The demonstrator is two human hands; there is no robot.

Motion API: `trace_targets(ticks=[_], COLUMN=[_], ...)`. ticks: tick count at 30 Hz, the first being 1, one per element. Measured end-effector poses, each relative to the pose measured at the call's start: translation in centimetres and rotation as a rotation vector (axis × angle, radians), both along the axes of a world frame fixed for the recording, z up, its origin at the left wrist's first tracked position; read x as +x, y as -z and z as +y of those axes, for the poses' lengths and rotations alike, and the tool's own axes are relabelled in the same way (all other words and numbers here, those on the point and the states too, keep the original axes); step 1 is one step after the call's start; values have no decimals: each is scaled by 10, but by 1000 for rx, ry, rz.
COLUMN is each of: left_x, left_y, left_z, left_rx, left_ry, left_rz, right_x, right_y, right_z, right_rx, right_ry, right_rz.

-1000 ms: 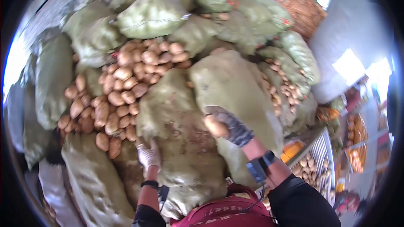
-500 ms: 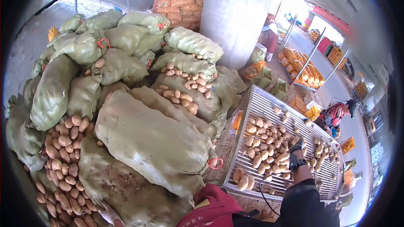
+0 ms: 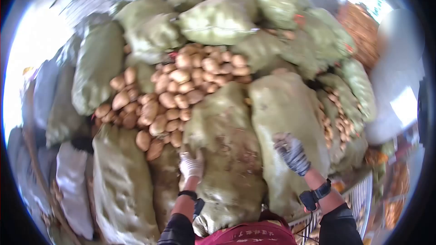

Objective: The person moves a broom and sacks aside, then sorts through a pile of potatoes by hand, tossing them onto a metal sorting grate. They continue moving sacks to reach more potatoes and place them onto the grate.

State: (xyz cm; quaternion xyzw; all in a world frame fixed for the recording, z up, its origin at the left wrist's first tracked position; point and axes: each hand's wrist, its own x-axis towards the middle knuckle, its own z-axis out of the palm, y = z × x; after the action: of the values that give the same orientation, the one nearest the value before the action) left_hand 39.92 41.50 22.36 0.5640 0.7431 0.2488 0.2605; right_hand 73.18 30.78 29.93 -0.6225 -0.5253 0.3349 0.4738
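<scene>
My left hand [image 3: 191,165], in a pale glove, lies at the left edge of a full green sack [image 3: 222,154] stained with brown dirt, its fingers apart. My right hand [image 3: 293,154], in a striped grey glove, is over the neighbouring green sack [image 3: 281,109]; its fingertips are smeared by motion. A heap of loose potatoes [image 3: 177,86] lies beyond my left hand, between the sacks.
More full green sacks [image 3: 218,16] are stacked at the back and both sides. Smaller potatoes [image 3: 340,122] lie on sacks at the right. Part of the slatted metal table [image 3: 361,199] shows at the lower right, below a pale pillar [image 3: 395,86]. Orange net sacks [image 3: 359,29] stand behind.
The view has swung left from the slatted table to the sacks. My right hand has left the potatoes on the table and is now over a sack. My left hand is fully in view.
</scene>
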Motion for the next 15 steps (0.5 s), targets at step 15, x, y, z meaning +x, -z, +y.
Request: trace_targets(ticks=[15], left_x=[-6], left_y=[10], left_z=[8], left_rx=[-134], left_ry=[76], left_rz=[-5], right_x=[-357], right_y=[-12], right_z=[321], right_rx=[302], right_ry=[-975], right_rz=[-1470])
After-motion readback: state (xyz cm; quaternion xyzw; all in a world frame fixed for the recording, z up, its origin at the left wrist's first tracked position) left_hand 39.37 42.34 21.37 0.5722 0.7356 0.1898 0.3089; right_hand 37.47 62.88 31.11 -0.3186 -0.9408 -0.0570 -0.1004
